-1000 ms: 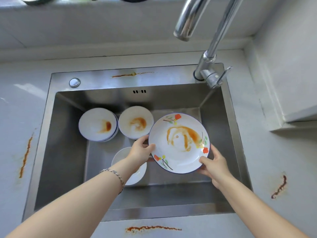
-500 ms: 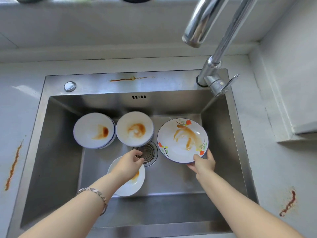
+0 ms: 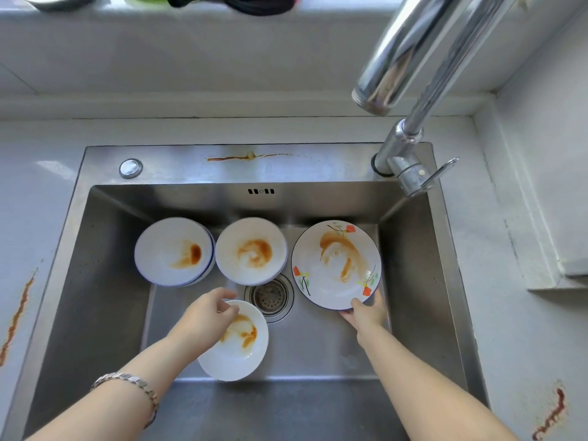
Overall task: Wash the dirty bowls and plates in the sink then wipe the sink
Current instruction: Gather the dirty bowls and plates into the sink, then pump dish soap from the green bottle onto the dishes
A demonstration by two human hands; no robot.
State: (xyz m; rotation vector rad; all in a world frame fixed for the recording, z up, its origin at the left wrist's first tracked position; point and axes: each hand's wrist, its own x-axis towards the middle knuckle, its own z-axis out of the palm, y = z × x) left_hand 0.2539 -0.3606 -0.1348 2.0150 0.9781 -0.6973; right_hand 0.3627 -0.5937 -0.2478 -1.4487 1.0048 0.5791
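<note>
Nearest the sink's (image 3: 105, 297) front wall, 1 stained bowl (image 3: 235, 351) sits on the floor. The left hand (image 3: 208, 316) curls over its far rim, but I cannot tell whether the fingers pinch it. The right hand (image 3: 366, 315) pinches the plate (image 3: 335, 265) by its near edge, thumb on top and fingers beneath, likely to avoid the sauce while laying it beside the right wall. Between the 2 dishes the drain (image 3: 270, 296) lies uncovered, probably so water can run off. Farther back sit a middle bowl (image 3: 251, 249) and a left stack (image 3: 173, 249), all dirty. The tap (image 3: 391, 58) hangs dry above, so washing seems not yet begun. Sauce streaks the table (image 3: 41, 218).
</note>
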